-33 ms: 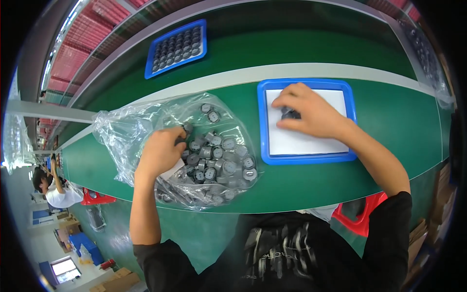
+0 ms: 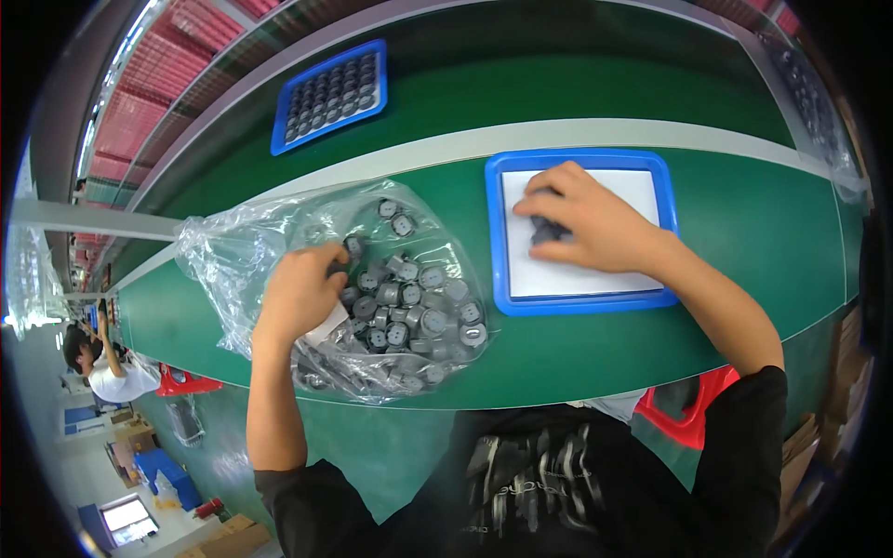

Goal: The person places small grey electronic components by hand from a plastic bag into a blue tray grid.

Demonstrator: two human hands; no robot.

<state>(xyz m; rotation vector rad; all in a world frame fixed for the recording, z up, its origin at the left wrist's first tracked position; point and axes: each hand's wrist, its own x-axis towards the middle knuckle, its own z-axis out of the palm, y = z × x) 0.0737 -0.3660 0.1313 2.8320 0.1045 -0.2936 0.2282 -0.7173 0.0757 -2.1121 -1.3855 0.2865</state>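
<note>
A clear plastic bag [image 2: 246, 228] lies open on the green bench at the left, with many small grey cylindrical parts [image 2: 406, 296] in it. At its opening, my left hand [image 2: 299, 290] is closed with a dark grey part pinched between thumb and fingers. Another grey part [image 2: 353, 246] sits by its fingertips. To the right is a blue tray [image 2: 499, 237] lined with a white sheet [image 2: 549, 277]. Over the sheet, my right hand [image 2: 595, 221] curls round a few dark grey parts [image 2: 549, 230]; the fingers partly hide them.
Beyond a pale divider strip [image 2: 446, 158], a second blue tray [image 2: 276, 135] filled with rows of grey parts rests on a green surface. Another bag of parts [image 2: 809, 102] is at the far right. A red stool [image 2: 684, 418] stands below the bench. Another person [image 2: 116, 372] sits at far left.
The trays and bag appear slightly further left in view. My right hand shows more of the grey parts under its fingers. My left hand has shifted slightly left.
</note>
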